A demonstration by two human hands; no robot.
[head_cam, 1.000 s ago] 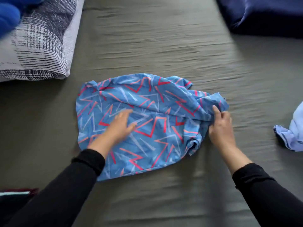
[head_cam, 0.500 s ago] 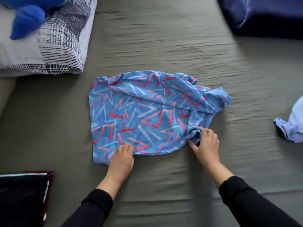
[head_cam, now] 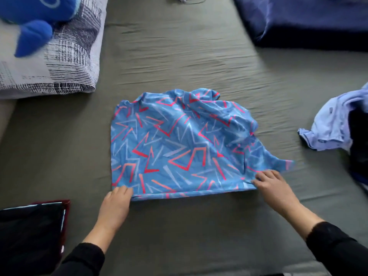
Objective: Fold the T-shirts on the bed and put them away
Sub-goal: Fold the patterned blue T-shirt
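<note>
The patterned blue T-shirt (head_cam: 175, 148), thin and slippery-looking with red and pale zigzags, lies mid-bed toward the near edge, its right side rumpled. The left hand (head_cam: 116, 202) and right hand (head_cam: 271, 186) each pinch a corner of the near hem. This looks like squaring up before a fold; next, smooth the bunched side. Loose pale-blue garments (head_cam: 326, 124) wait at the olive bed (head_cam: 179, 56)'s right edge.

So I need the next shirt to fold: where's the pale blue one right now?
In the head view the pale blue shirt lies crumpled at the right edge of the bed, to the right of the patterned shirt, apart from it.
</note>
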